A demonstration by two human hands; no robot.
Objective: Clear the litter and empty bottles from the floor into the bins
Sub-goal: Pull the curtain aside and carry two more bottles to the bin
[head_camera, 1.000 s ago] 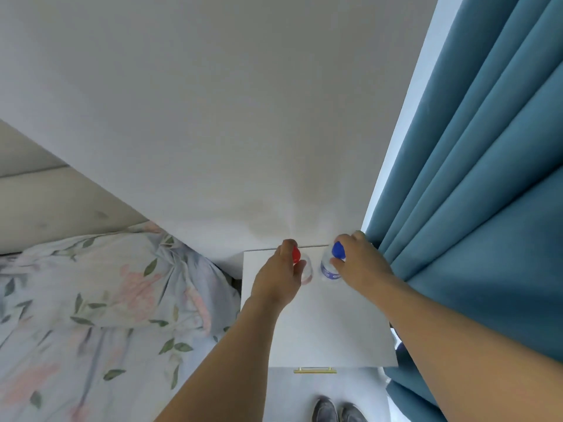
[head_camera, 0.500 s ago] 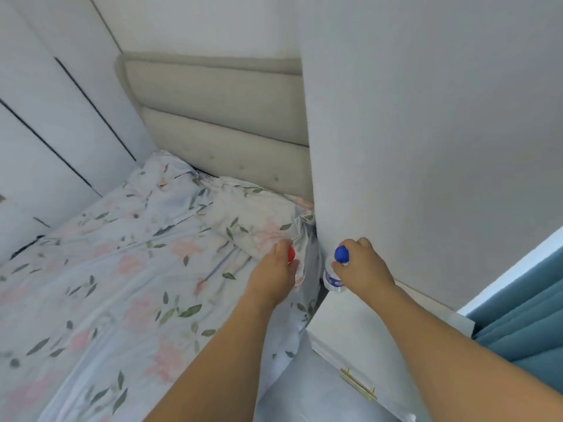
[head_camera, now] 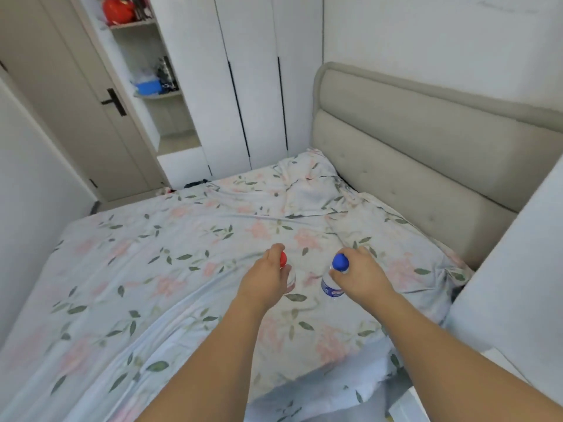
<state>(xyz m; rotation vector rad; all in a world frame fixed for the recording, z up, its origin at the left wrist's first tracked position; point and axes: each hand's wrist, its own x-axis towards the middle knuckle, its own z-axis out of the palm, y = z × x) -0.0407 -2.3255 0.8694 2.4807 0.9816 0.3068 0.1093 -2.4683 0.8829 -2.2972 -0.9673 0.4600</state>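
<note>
My left hand [head_camera: 265, 281] grips a clear plastic bottle with a red cap [head_camera: 288, 277], held upright in the air over the bed. My right hand [head_camera: 361, 277] grips a second clear bottle with a blue cap and a blue label [head_camera: 332, 284], also upright. The two bottles hang side by side, a small gap between them. Most of the red-capped bottle is hidden behind my left hand. No bin is in view.
A bed with a floral sheet [head_camera: 170, 269] fills the middle, with a padded grey headboard [head_camera: 411, 153] at the right. White wardrobe doors [head_camera: 249, 86], open shelves [head_camera: 152, 86] and a door with a black handle [head_camera: 114, 102] stand at the back left. A white nightstand edge [head_camera: 499, 367] shows at the lower right.
The view has swung left from the nightstand, wall and blue curtain to the bed and wardrobe. Both hands have lifted the bottles off the nightstand and carried them over the bed.
</note>
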